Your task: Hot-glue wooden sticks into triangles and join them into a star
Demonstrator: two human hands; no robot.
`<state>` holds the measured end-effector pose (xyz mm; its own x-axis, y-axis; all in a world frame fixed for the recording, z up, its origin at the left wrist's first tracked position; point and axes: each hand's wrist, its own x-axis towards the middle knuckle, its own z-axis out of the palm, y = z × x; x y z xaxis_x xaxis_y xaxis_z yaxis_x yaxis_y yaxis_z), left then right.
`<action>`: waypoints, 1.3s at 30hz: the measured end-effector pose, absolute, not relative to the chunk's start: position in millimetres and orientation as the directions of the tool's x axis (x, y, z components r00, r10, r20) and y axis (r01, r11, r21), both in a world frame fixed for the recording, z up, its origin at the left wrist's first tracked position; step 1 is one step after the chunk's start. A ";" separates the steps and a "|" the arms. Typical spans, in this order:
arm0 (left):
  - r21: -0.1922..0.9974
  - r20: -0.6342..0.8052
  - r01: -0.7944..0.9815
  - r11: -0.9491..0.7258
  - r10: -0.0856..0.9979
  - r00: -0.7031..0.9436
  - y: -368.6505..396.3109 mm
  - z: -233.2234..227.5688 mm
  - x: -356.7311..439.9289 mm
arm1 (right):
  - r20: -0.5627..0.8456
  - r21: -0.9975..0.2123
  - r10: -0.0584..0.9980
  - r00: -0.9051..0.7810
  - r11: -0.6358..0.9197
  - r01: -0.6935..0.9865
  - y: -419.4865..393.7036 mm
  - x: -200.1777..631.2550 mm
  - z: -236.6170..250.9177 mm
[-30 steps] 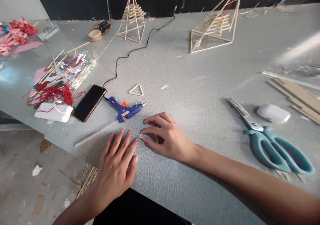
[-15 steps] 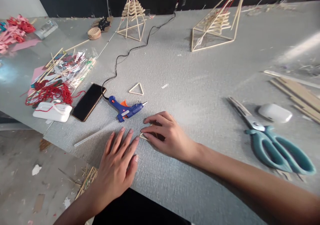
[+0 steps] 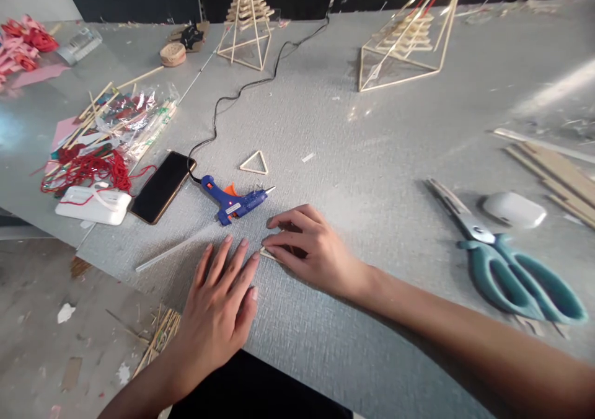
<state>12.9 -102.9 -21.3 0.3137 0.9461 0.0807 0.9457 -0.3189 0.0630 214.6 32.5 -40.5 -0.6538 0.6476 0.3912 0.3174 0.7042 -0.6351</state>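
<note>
My left hand [image 3: 218,304] lies flat on the grey table [image 3: 372,177], fingers spread, fingertips near a small wooden stick piece [image 3: 268,255]. My right hand [image 3: 311,248] rests just right of it, fingertips pressing on the stick piece, which it mostly hides. A blue and orange glue gun [image 3: 235,200] lies just beyond both hands, its black cord running to the back. A small stick triangle [image 3: 255,163] lies behind the gun. A clear glue stick [image 3: 174,250] lies left of my left hand.
Teal scissors [image 3: 506,264] and a white case [image 3: 514,209] lie at right, wooden strips [image 3: 555,177] beyond. A phone [image 3: 162,186], white box [image 3: 93,205], red string [image 3: 88,168] and bagged sticks [image 3: 130,118] sit at left. Two stick pyramids [image 3: 244,25] [image 3: 409,41] stand at the back.
Both hands stay almost still on the table. The view has shifted slightly, so objects appear a little higher and further left.
</note>
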 end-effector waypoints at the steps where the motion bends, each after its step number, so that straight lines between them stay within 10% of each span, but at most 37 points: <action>1: 0.064 0.081 0.945 -0.320 0.946 0.314 -102.9 -21.4 13.0 | 0.392 -0.633 0.649 -0.652 0.705 0.320 32.5 214.5 -40.6; 39: 0.090 0.097 0.948 -0.306 0.950 0.298 -105.2 -23.2 15.4 | 0.381 -0.617 0.625 -0.681 0.721 0.316 30.4 213.4 -37.6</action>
